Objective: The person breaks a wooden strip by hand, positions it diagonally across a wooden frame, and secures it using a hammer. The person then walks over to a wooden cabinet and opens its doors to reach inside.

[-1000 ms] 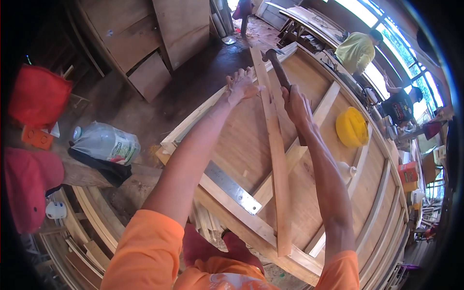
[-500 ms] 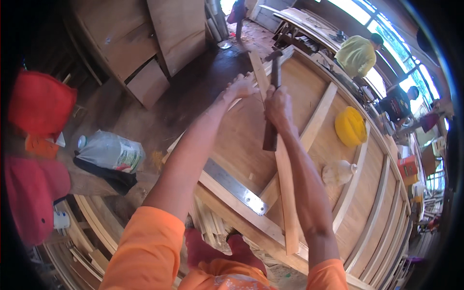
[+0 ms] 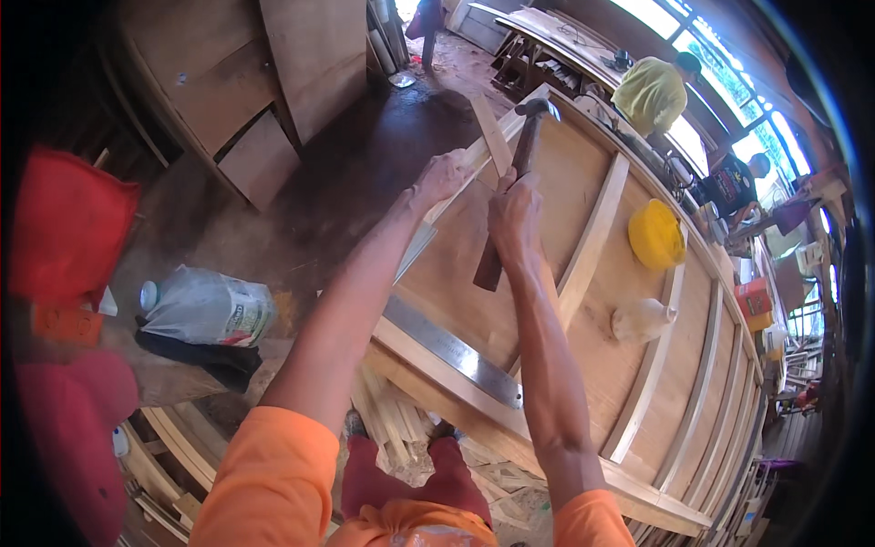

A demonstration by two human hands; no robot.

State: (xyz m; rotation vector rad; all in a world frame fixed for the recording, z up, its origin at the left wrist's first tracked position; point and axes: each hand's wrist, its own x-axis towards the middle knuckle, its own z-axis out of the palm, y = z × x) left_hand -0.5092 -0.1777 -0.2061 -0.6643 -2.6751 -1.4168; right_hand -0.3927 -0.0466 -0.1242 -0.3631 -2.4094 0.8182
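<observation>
My right hand (image 3: 515,214) is closed around the dark handle of a hammer (image 3: 527,150), whose metal head points away from me. A thin wooden strip (image 3: 493,137) passes beside the hammer and under my right hand and forearm, which hide much of it; whether these fingers also grip it is unclear. My left hand (image 3: 443,179) is closed at the left side rail of a large wooden frame (image 3: 583,242) backed with plywood, its fingertips partly hidden. A metal straightedge (image 3: 456,354) lies along the near rail, between my forearms.
On the panel sit a yellow container (image 3: 656,235) and a whitish bottle (image 3: 643,320). A large clear plastic bottle (image 3: 214,305) lies at left on a dark cloth. Red bag-like cloth (image 3: 68,223) hangs beyond it. Two people work at far right, one in a yellow shirt (image 3: 651,94). Wood scraps cover the floor.
The hammer has tilted, its head moving right and its handle end left. The wooden strip's near end has gone from sight behind my right forearm. My left hand has shifted slightly nearer.
</observation>
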